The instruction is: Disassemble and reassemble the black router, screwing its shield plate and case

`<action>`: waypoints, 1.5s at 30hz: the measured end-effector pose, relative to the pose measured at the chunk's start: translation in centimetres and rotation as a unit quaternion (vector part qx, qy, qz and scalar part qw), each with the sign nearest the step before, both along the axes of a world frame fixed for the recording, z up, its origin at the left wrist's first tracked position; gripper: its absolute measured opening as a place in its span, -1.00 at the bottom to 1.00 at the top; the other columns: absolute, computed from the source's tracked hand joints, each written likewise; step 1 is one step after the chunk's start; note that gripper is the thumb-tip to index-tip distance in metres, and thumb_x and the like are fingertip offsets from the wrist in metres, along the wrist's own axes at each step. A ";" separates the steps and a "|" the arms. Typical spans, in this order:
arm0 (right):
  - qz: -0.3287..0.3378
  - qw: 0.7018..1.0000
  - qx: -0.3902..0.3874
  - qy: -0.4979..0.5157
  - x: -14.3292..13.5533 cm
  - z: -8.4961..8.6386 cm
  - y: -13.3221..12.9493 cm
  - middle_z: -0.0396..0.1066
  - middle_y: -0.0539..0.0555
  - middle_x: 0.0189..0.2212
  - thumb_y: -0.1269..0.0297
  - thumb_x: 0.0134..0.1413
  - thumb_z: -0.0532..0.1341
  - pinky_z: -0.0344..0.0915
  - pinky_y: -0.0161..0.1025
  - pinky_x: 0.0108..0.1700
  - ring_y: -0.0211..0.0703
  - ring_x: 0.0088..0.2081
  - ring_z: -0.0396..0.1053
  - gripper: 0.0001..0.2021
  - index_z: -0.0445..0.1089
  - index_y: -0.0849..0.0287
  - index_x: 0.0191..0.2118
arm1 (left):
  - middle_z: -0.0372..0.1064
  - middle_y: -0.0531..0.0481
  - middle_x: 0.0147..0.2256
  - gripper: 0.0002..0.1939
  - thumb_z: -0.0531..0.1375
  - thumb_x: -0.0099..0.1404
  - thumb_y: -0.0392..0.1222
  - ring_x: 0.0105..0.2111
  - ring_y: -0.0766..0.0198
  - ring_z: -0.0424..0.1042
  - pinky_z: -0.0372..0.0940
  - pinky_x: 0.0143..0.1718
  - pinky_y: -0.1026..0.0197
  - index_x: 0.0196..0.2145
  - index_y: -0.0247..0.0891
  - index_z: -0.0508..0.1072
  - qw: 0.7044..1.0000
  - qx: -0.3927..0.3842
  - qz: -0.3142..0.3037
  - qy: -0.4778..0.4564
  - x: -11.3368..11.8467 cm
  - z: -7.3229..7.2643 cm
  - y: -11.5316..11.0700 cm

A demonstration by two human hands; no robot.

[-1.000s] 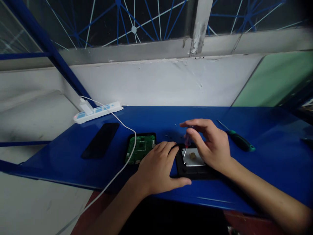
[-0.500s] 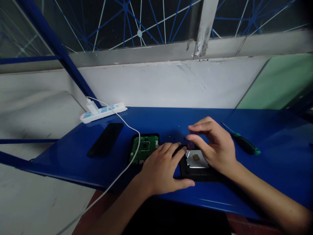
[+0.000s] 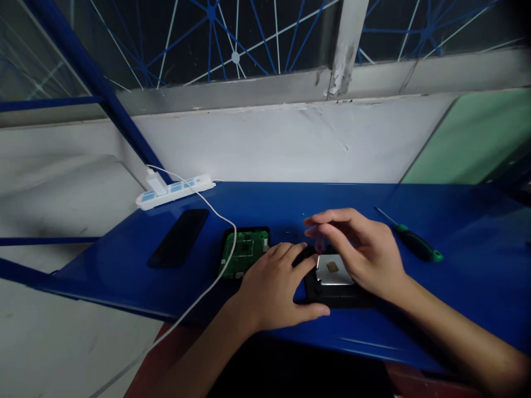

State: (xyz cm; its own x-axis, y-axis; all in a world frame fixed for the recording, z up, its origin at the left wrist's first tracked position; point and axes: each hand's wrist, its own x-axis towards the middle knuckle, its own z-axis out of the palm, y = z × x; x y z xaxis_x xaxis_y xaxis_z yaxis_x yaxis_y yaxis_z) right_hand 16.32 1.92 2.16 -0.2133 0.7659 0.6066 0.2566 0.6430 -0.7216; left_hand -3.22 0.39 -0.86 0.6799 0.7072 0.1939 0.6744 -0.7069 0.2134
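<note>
My right hand [image 3: 365,246] pinches a small screwdriver [image 3: 319,243] with a see-through purplish handle between thumb and fingers. Its thin shaft points down at the upper left corner of a silver metal plate [image 3: 342,276] with a small tan square on it. That plate sits in a black plastic housing [image 3: 332,299] on the blue table. My left hand [image 3: 274,287] lies with fingers spread at the housing's left side, index finger near the screwdriver tip and thumb along the lower edge. Partly behind this hand is a green circuit board [image 3: 244,249] in a black case.
A green and black screwdriver [image 3: 417,243] lies to the right on the table [image 3: 265,193]. At left are a flat black panel [image 3: 178,237] and a white power strip [image 3: 178,190]. A white cable [image 3: 211,284] runs across the circuit board and over the table's front edge.
My right hand has shifted slightly down and left, its fingers reaching further over the screwdriver, which stands more upright. My left hand has stayed in place.
</note>
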 end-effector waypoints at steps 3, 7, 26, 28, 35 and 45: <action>0.022 1.000 0.003 0.018 -0.1 -0.2 0.0 0.53 0.03 -0.05 0.39 0.31 0.17 0.53 -0.22 -0.14 -0.21 -0.14 0.56 -0.81 0.39 0.03 -0.02 | 0.24 -0.18 0.23 -0.23 0.27 0.20 0.33 0.18 -0.09 0.26 0.17 0.24 -0.14 0.21 -0.16 0.30 1.000 -0.007 0.002 0.001 0.0 0.1 0.0; 0.010 0.997 0.071 0.008 -0.1 -0.5 0.4 0.46 0.05 -0.12 0.39 0.18 0.32 0.50 -0.16 -0.15 -0.17 -0.15 0.50 -0.81 0.41 0.04 -0.10 | 0.26 -0.17 0.22 -0.25 0.26 0.21 0.32 0.19 -0.09 0.26 0.17 0.24 -0.16 0.22 -0.12 0.29 1.000 -0.018 0.003 0.001 0.0 0.1 -0.1; -0.039 0.997 0.064 0.005 0.0 -0.9 0.2 0.45 0.01 -0.20 0.39 0.25 0.25 0.46 -0.20 -0.22 -0.23 -0.25 0.48 -0.77 0.41 0.01 -0.01 | 0.27 -0.21 0.22 -0.28 0.27 0.19 0.34 0.18 -0.10 0.27 0.19 0.22 -0.15 0.14 -0.18 0.36 1.000 0.004 0.007 0.001 0.0 -0.1 -0.1; -0.027 0.999 0.025 0.011 0.0 -0.8 0.0 0.49 0.03 -0.13 0.40 0.34 0.13 0.48 -0.20 -0.18 -0.25 -0.22 0.52 -0.73 0.35 -0.01 0.08 | 0.26 -0.21 0.23 -0.29 0.27 0.19 0.34 0.19 -0.09 0.27 0.19 0.22 -0.16 0.13 -0.18 0.37 1.000 0.002 0.009 0.005 -0.1 0.0 -0.1; -0.039 0.996 0.074 0.014 0.0 -0.8 0.3 0.39 0.05 -0.15 0.34 0.21 0.29 0.50 -0.15 -0.20 -0.16 -0.16 0.47 -0.82 0.43 0.02 -0.07 | 0.28 -0.20 0.22 -0.30 0.28 0.18 0.33 0.18 -0.10 0.28 0.23 0.19 -0.17 0.12 -0.16 0.38 1.000 0.003 0.013 0.008 -0.1 0.0 -0.2; -0.034 0.998 0.045 0.025 0.1 -0.9 0.1 0.43 0.08 -0.05 0.34 0.32 0.16 0.51 -0.15 -0.22 -0.17 -0.15 0.50 -0.81 0.40 0.02 0.00 | 0.27 -0.19 0.22 -0.33 0.28 0.19 0.32 0.18 -0.09 0.28 0.21 0.20 -0.17 0.09 -0.17 0.40 1.000 0.003 0.011 -0.003 0.0 0.0 -0.2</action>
